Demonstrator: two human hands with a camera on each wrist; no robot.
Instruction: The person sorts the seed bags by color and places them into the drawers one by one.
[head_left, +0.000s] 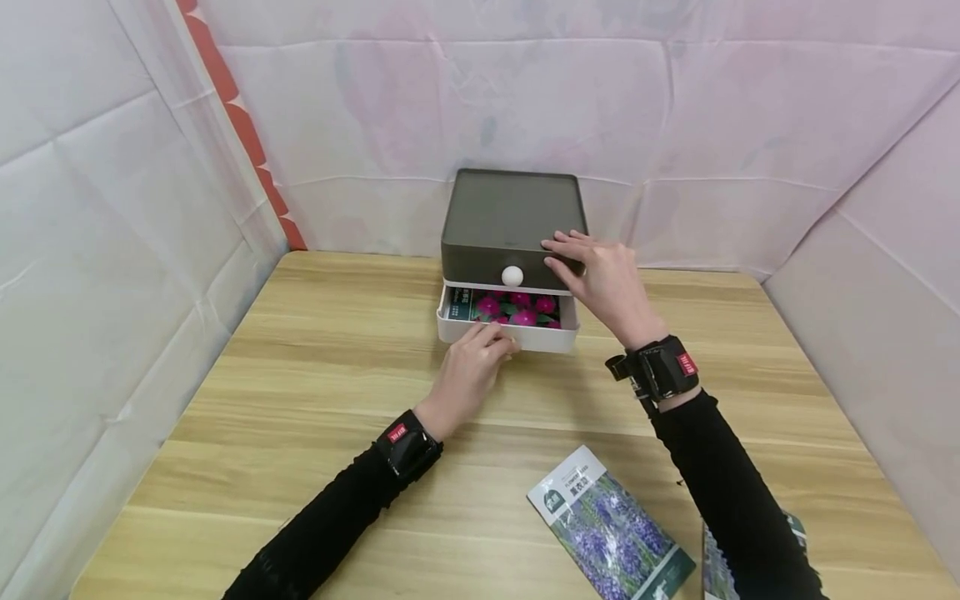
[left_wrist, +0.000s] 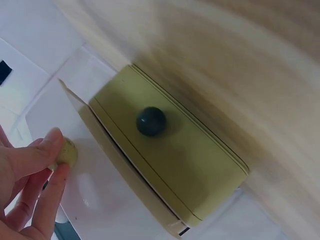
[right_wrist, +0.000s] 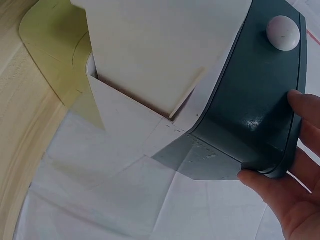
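A small drawer unit (head_left: 510, 217) stands at the table's back. Its dark top drawer (right_wrist: 250, 115) has a white knob (head_left: 512, 275). The white middle drawer (head_left: 551, 337) is pulled out, and a seed packet with pink flowers (head_left: 513, 307) lies in it. My left hand (head_left: 480, 350) is at this drawer's front, and in the left wrist view its fingers (left_wrist: 42, 155) pinch the pale knob (left_wrist: 67, 151). My right hand (head_left: 592, 262) clasps the front right corner of the dark top, thumb and fingers (right_wrist: 265, 182) around it. An olive bottom drawer (left_wrist: 190, 165) with a dark knob (left_wrist: 151, 121) is closed.
A purple-flowered seed packet (head_left: 607, 529) lies on the wooden table (head_left: 300, 400) near the front edge. Another packet (head_left: 712, 567) is partly hidden under my right forearm. White fabric walls close in on the left, back and right.
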